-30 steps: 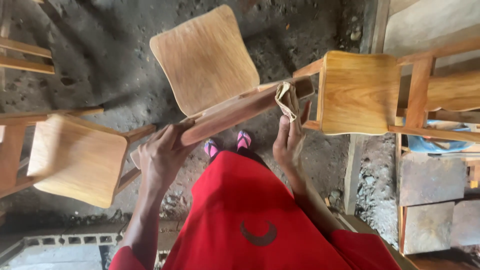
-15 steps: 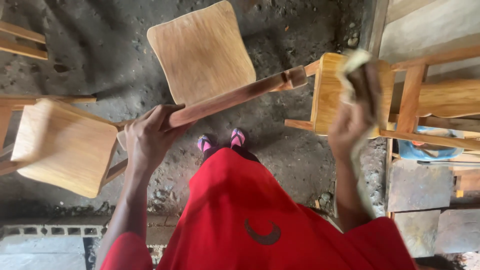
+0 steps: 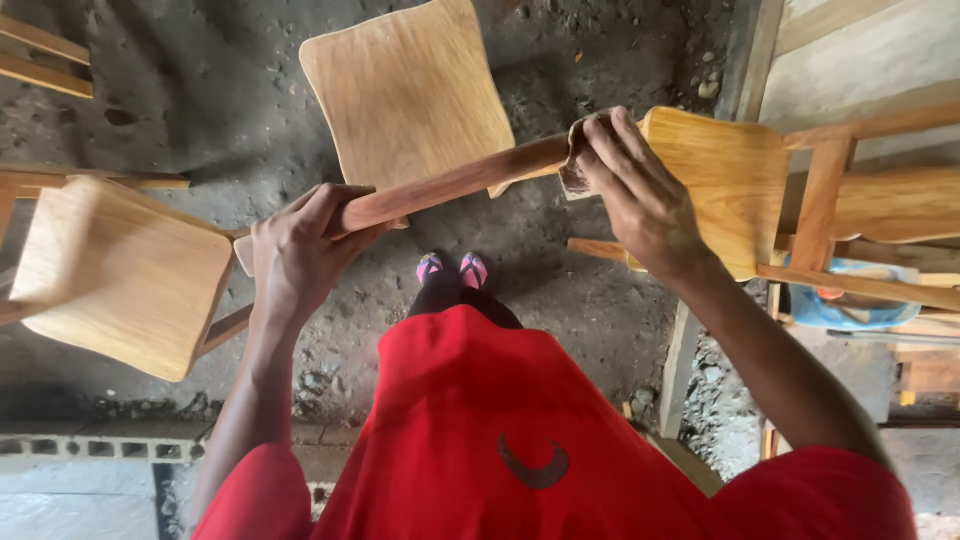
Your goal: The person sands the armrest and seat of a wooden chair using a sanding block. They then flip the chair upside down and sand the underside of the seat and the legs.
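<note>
At the far left, beyond the left fingers, a pale wooden chair seat (image 3: pixel 120 275) stands on the dirt floor (image 3: pixel 200 90). The left hand (image 3: pixel 300 250) is closed around the lower end of a long reddish wooden rod (image 3: pixel 450 185); its fingers (image 3: pixel 335 200) wrap over the top of the rod and grasp it firmly. The rod goes up and to the right from these fingers, slightly tilted, and crosses in front of a second chair seat (image 3: pixel 405 90) that lies behind it on the floor. Below the rod, between the two hands, two feet in pink sandals (image 3: pixel 452 270) show on the floor, above a red garment (image 3: pixel 480 420). At the upper end of the rod the right hand (image 3: pixel 635 195) presses a small piece of sandpaper (image 3: pixel 575 175) against the wood; the fingers (image 3: pixel 610 135) are bent over the paper and hold it on the rod. Just behind the right fingers stands a yellow varnished chair (image 3: pixel 730 185), and further right there are wooden frame bars (image 3: pixel 850 210).
</note>
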